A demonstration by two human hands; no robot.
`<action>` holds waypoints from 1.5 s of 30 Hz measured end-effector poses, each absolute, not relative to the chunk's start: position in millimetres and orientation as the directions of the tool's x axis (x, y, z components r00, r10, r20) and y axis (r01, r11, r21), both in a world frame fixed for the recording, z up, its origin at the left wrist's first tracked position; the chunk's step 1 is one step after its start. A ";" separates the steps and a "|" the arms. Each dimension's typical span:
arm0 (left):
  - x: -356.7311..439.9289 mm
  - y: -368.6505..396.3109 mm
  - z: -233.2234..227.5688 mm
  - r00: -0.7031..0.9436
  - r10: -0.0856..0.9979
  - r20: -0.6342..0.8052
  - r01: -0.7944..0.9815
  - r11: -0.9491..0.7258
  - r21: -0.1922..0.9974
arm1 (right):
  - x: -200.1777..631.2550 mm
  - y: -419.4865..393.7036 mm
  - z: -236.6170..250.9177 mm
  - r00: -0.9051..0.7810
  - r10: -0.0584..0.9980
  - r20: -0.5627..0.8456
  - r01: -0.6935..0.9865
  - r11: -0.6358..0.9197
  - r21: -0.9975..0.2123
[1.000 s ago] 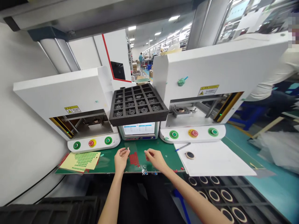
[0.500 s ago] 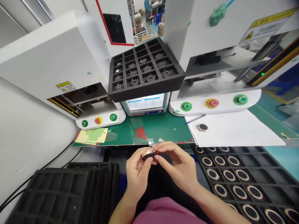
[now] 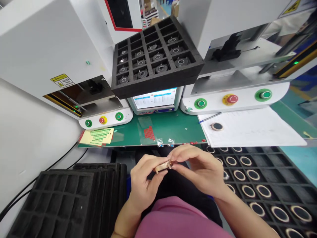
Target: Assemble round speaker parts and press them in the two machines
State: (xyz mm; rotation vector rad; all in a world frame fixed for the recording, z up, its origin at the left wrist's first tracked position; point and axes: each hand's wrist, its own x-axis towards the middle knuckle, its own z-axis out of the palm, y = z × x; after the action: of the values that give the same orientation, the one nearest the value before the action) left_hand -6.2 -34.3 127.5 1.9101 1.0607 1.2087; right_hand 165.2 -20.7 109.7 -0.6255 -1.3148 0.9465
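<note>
A gold-rimmed watch case (image 3: 163, 166) is held edge-on in front of my body, below the bench's front edge. My left hand (image 3: 146, 180) grips it between thumb and fingers from the left. At its right end, my right hand (image 3: 198, 168) pinches with thumb and forefinger on the case's side; any small part between those fingertips is hidden. Just beyond my hands, two small clear film pieces with blue dots (image 3: 160, 143) stick to the bench edge. A similar round watch case (image 3: 217, 126) lies on white paper (image 3: 247, 132) to the right.
A black foam tray (image 3: 279, 185) with several gold-rimmed cases stands at right; stacked black trays (image 3: 56, 198) stand at left. Another tray (image 3: 158, 81) of dark round parts rests above the screen (image 3: 155, 99), between two white press machines (image 3: 235, 94). Red sticker sheet (image 3: 149, 133) lies on the green bench.
The watch case has been turned in my hands, so its gold side now faces me. My right hand has moved slightly right. The camera view has tilted downward.
</note>
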 end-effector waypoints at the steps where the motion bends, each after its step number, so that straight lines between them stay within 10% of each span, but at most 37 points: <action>1: -6.3 -34.1 127.7 0.257 0.873 0.416 0.297 -0.480 0.825 | 166.2 -20.1 110.4 -0.024 0.850 0.526 -0.212 0.510 -0.834; 40: -7.9 -39.8 104.3 0.366 0.722 0.587 0.396 -0.692 0.603 | 166.0 -54.6 100.7 0.028 0.644 0.764 0.227 0.740 -0.632; 45: -7.2 -37.0 89.7 -0.070 0.809 0.583 0.450 -0.496 0.742 | 158.8 -57.2 54.5 0.369 0.880 0.300 -0.145 0.373 -0.916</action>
State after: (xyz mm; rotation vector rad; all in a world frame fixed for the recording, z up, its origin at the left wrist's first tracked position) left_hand -7.2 -37.0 89.7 1.8913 1.3571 1.5870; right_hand 158.8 -57.2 54.5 -0.9488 -0.9538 0.8028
